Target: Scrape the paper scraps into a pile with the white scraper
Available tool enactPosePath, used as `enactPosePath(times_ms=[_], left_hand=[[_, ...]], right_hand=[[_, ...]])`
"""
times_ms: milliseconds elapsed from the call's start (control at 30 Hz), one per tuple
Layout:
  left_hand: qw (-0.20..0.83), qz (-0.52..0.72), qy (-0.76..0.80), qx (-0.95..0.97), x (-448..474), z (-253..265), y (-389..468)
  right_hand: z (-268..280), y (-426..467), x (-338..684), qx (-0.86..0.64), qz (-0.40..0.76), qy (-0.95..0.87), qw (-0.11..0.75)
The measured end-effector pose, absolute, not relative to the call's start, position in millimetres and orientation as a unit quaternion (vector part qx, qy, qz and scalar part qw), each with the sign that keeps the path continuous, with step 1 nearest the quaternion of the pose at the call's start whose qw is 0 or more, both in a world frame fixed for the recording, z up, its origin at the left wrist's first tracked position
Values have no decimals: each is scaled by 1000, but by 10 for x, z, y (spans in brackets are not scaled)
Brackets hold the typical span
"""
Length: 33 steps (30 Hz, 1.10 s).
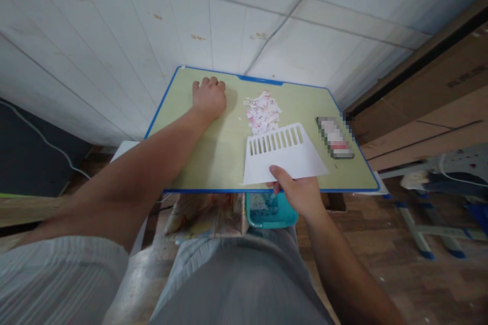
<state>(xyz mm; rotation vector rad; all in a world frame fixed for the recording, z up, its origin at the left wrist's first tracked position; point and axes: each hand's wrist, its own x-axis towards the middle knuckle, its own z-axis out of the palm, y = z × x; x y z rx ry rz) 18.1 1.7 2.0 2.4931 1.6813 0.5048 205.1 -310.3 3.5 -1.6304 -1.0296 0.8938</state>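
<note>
Right hand (300, 190) gripping white slotted flat sheet (284, 161).
I find left hand (209, 99) over blue-edged yellow-green board (217, 165); its closure I cannot tell.

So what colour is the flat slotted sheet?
The flat slotted sheet is white, shown best in the head view.

Tabletop (229, 160), contents by o'clock from its centre.
Paper scraps (263, 112), 12 o'clock; smartphone (335, 137), 3; slotted sheet (280, 162), 5, in right hand (301, 194); left hand (211, 99), 10; plastic bin (272, 224), 6, below near edge.

Lt-gry ribbed L sleeve (68, 277)
</note>
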Motion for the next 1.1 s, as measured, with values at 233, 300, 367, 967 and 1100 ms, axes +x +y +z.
enactPosePath(times_ms=[233, 300, 367, 967, 1100], left_hand=[[62, 157, 614, 771, 191, 32, -113], [65, 161, 608, 775, 180, 45, -121], [62, 150, 606, 779, 178, 63, -109], [126, 163, 600, 773, 132, 121, -72], [132, 174, 594, 774, 119, 85, -32]], right_hand=[[-21, -3215, 2324, -696, 333, -383, 507], [-53, -3259, 2391, -696, 321, -376, 520], [-65, -3297, 2443, -691, 320, -380, 525], [-83, -3279, 2512, -673, 319, -420, 519], [-119, -3289, 2542, -666, 329, -411, 528]])
